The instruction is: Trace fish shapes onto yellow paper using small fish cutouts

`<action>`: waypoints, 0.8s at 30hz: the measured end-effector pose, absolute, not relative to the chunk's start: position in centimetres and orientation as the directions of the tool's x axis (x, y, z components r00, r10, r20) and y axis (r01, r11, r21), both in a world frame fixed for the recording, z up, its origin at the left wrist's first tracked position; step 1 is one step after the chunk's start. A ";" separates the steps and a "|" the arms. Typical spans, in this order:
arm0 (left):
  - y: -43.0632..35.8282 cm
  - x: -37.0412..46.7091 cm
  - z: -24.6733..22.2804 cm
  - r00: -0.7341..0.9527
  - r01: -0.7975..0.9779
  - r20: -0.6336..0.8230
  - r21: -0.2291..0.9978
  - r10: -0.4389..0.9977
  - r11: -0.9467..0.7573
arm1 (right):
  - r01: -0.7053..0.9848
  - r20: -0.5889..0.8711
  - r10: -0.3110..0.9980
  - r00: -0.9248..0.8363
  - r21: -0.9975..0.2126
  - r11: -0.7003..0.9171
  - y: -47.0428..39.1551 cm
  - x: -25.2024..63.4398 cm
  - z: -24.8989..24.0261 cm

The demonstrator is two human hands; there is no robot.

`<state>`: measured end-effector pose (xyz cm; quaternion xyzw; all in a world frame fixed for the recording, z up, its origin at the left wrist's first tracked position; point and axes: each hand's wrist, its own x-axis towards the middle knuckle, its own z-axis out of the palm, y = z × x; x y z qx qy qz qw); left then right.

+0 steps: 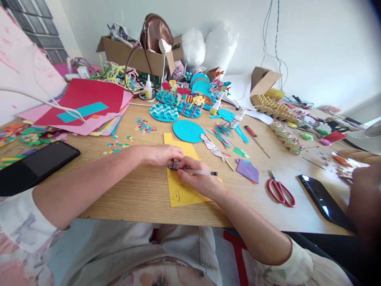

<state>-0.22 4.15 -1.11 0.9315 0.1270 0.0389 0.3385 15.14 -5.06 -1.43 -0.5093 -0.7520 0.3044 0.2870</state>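
Observation:
My right hand (198,178) is closed around a pen (205,172) with a pale barrel and dark end. The pen lies nearly flat over a sheet of yellow paper (175,198), its tip pointing left. Close against it, my left hand (163,155) has its fingers bent together at the pen's tip. A small greyish piece shows under those fingers, too hidden to name. A fish outline with an eye is drawn on the lower part of the yellow sheet, and more drawn lines run above it, partly covered by my right hand.
A turquoise oval (188,131), a fish-shaped paper cutout (212,147) and purple pieces (248,170) lie beyond my hands. Red-handled scissors (280,192) and a phone (326,200) are at right. Another phone (41,163) and coloured sheets (86,99) lie left. Another person's hand is at far right.

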 end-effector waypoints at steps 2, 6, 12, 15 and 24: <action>4.3 -0.3 -1.3 0.972 0.183 0.001 0.629 0.235 -0.756 | 0.588 0.110 0.942 -0.316 -0.756 0.286 -5.1 15.3 -1.3; 4.3 -0.3 -1.3 0.975 0.162 0.018 0.618 0.220 -0.769 | 0.573 0.090 0.943 -0.320 -0.775 0.268 -5.1 15.6 -1.2; 4.0 -0.3 -0.6 0.971 0.200 -0.016 0.595 0.237 -0.778 | 0.573 0.070 0.947 -0.312 -0.781 0.247 -5.2 16.1 -1.2; 3.9 -0.2 -0.4 0.972 0.206 -0.027 0.585 0.235 -0.784 | 0.594 0.072 0.952 -0.297 -0.767 0.243 -5.2 16.3 -1.3; 4.1 -0.2 -0.9 0.974 0.191 -0.012 0.576 0.225 -0.795 | 0.600 0.079 0.954 -0.288 -0.762 0.244 -5.3 16.3 -1.2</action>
